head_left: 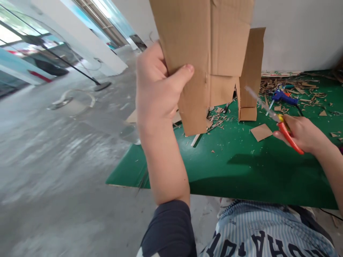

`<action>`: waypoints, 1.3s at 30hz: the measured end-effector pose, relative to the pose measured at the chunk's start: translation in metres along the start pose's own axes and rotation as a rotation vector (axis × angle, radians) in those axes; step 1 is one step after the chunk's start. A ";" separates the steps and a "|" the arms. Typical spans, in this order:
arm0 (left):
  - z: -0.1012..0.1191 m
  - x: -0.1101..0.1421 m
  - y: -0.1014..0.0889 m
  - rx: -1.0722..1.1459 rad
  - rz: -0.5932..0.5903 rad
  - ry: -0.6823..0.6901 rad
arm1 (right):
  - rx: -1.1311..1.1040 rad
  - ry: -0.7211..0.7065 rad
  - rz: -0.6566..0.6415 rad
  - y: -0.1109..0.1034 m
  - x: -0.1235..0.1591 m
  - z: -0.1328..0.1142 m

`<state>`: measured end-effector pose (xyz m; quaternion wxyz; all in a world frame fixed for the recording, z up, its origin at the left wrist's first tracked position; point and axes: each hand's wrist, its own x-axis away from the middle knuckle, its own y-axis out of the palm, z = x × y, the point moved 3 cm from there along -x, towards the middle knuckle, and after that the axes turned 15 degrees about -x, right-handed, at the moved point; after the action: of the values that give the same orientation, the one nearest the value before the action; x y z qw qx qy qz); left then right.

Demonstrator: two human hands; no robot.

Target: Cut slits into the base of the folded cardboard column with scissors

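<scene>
My left hand (163, 84) is closed on the edge of a large brown cardboard piece (191, 46), its thumb flat across the near face. The cardboard is raised above the green tabletop (214, 167), with a vertical fold and a second layer on its right side. At the right, my right hand (305, 134) is wrapped round scissors (285, 130) with red and yellow handles. Their long blade, blurred, points up and left toward the cardboard, apart from it. Below the blade lies a small cardboard square (261, 132).
A folded cardboard upright (252, 71) stands behind the held piece. Farther back are a blue glue gun (284, 97) and scattered cardboard scraps (302, 87). A white wall borders the table's far side. Grey floor and a black stand base (102, 86) are at the left.
</scene>
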<state>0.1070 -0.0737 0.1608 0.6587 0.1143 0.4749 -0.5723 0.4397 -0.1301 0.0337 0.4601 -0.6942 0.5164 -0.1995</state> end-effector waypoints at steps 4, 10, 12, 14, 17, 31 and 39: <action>0.012 0.004 0.009 -0.024 -0.033 0.010 | 0.022 0.038 -0.025 0.004 -0.001 -0.007; 0.014 0.007 0.018 -0.046 -0.109 0.006 | -0.036 0.071 0.033 0.002 0.001 -0.009; 0.012 0.008 0.024 -0.051 -0.140 -0.016 | -0.029 0.074 0.049 0.002 0.001 -0.008; 0.011 0.010 0.030 -0.046 -0.171 -0.037 | -0.024 0.066 0.069 0.001 0.001 -0.008; 0.009 0.011 0.035 -0.052 -0.222 -0.038 | -0.001 0.071 0.085 0.000 0.001 -0.008; 0.000 0.013 0.043 -0.055 -0.352 -0.054 | 0.127 0.073 0.152 0.003 0.001 -0.007; -0.003 0.012 0.041 -0.024 -0.302 -0.073 | 0.192 0.065 0.186 0.003 0.001 -0.009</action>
<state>0.1394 -0.0663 0.1334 0.5835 0.0128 0.4691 -0.6628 0.4315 -0.1351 0.0355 0.5238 -0.5893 0.5716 -0.2271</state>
